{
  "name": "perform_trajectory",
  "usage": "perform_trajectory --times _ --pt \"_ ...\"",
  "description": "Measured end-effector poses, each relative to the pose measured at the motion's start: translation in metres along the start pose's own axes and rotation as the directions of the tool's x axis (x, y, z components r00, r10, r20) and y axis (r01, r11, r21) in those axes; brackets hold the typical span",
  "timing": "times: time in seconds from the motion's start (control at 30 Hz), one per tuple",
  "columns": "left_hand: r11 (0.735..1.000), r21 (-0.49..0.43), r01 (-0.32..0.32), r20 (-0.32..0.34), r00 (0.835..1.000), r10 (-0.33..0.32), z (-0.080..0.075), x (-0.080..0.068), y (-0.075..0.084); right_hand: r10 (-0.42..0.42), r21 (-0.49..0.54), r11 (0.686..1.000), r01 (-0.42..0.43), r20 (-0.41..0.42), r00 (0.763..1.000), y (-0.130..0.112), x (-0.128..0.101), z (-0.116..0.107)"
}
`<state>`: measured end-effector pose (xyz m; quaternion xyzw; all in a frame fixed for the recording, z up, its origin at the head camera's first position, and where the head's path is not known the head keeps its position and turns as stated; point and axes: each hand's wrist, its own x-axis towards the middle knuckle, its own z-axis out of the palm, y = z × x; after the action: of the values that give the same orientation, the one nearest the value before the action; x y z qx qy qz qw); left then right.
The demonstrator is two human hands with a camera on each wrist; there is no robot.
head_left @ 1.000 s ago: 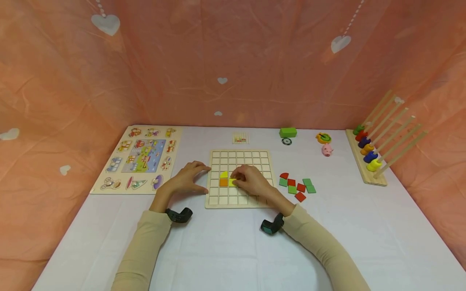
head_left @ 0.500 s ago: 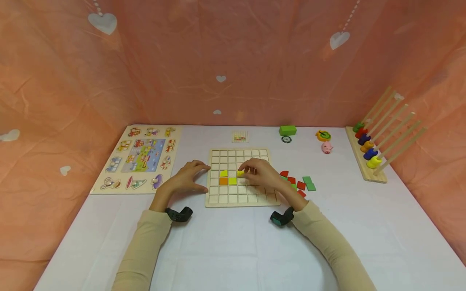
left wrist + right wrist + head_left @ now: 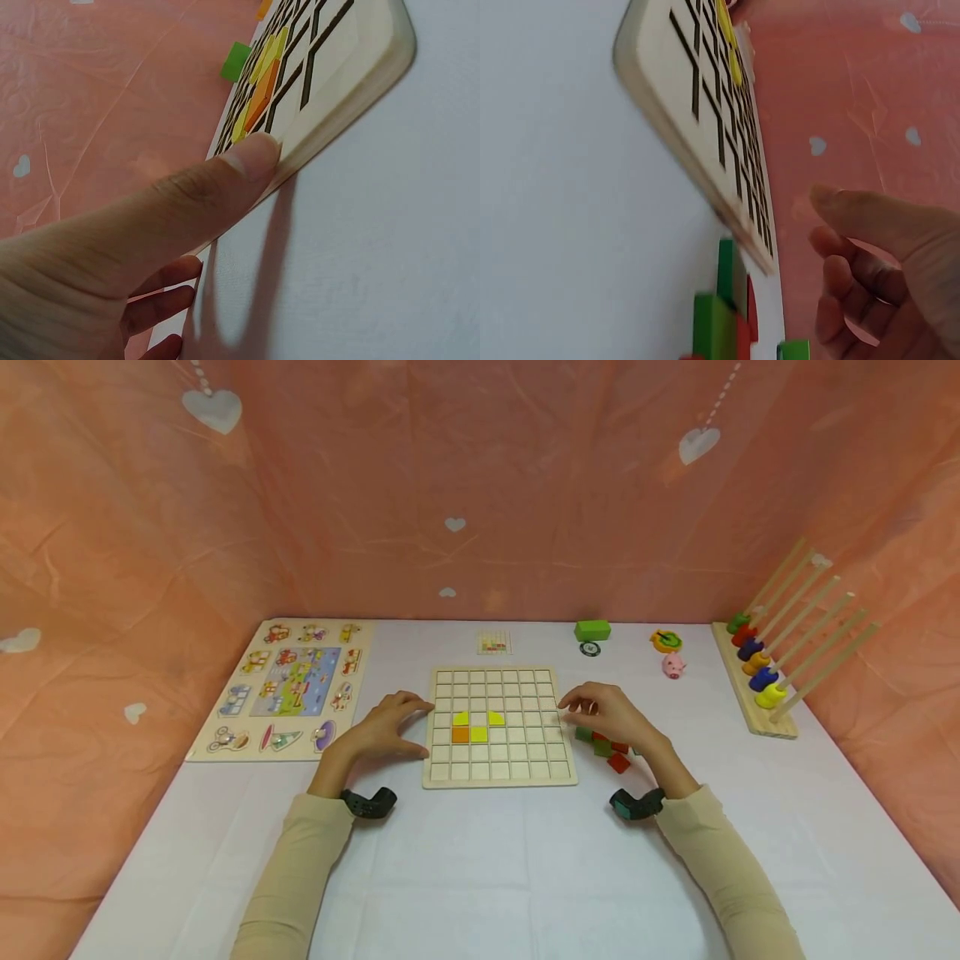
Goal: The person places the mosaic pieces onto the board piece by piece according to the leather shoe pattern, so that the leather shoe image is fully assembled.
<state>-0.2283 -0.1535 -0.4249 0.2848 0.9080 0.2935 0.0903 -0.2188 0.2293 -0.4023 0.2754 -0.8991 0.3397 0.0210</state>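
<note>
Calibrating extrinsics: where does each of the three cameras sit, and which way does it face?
Head: above the white table, facing forward and down; shows both sleeved arms, left hand, right hand, square wooden grid board.
Left wrist: low at the table, looking along the thumb pressed on the board's edge.
Right wrist: low beside the board, looking past relaxed fingers at loose red and green tiles.
All three share the board's yellow tiles.
</note>
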Motion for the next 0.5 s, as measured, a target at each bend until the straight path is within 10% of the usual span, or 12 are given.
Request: perform_trajectory --times 0.5 --pt "1.0 0.003 -0.003 0.004 1.0 0.003 -0.001 -0.001 0.001 0.201 0.0 0.979 -0.203 0.131 0.971 0.021 -0.021 -0.008"
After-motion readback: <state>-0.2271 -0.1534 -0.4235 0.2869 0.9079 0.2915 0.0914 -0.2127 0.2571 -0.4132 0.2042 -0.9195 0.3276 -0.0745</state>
